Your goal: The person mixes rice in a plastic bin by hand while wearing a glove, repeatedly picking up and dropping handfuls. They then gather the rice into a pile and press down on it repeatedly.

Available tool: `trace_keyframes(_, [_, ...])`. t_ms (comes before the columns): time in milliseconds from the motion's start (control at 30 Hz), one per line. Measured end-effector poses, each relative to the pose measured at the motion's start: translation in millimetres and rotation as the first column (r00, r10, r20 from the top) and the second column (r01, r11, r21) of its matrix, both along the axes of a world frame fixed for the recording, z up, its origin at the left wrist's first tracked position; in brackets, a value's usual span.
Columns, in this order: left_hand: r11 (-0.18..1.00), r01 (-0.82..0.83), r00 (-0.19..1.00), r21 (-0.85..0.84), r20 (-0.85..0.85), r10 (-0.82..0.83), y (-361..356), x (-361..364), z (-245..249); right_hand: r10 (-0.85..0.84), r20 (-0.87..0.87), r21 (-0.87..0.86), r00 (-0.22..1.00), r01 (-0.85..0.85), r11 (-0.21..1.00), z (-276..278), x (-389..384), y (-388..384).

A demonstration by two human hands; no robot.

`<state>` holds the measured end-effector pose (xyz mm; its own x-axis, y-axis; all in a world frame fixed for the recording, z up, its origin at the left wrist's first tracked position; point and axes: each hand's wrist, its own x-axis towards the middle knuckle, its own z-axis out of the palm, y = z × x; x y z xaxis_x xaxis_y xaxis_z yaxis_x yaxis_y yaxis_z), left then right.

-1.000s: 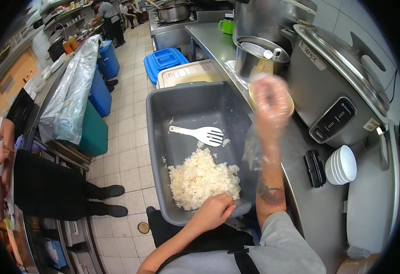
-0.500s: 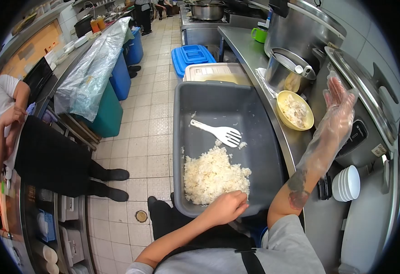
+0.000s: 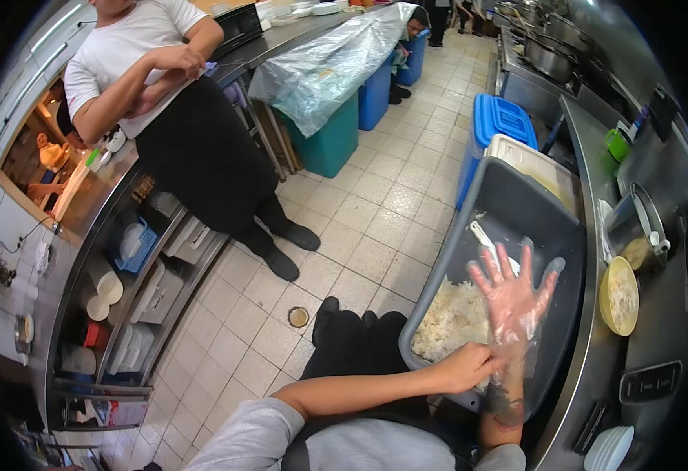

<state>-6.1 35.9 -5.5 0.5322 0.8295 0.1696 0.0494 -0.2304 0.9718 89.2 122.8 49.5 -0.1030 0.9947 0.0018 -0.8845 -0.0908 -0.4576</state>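
Plastic-gloved right hand (image 3: 512, 302) — left hand (image 3: 465, 367) grips its cuff (image 3: 498, 355).

Rice paddle (image 3: 480, 235) behind right hand (image 3: 512, 302)

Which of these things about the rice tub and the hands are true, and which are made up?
1. The right hand wears a clear plastic glove. True.
2. The left hand wears one too. False: it is bare and grips the glove's cuff at the right wrist.
3. The grey tub is full of rice. False: rice covers only part of the bottom.
4. The yellow bowl sits on the steel counter. True.
5. The right hand's fingers make a fist. False: they are spread wide.
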Motion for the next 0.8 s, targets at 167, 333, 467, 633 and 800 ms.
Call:
trace_keyframes(167, [0.964,0.253,0.917,0.078,-0.336,-0.214,-2,5,-2,-0.210,-0.132,-0.096,0.969,0.198,0.975,-16,30,23])
trace_keyframes(333, [0.917,0.287,0.925,0.277,-0.327,-0.191,-11,6,3,-0.029,-0.071,-0.062,0.997,0.025,0.998,-37,46,45])
trace_keyframes(467, [0.970,0.059,0.995,0.235,-0.095,-0.038,-7,-2,9,-0.170,0.209,-0.149,0.963,0.203,0.968,-70,66,60])
trace_keyframes(633, [0.937,0.298,0.953,0.183,-0.116,-0.280,-5,-7,15,0.173,0.613,-0.315,0.771,0.037,0.948,-143,134,78])
trace_keyframes(800, [0.922,0.375,0.927,0.099,-0.068,-0.369,-4,-5,18,0.483,0.855,-0.510,0.188,0.139,0.849,-172,125,58])
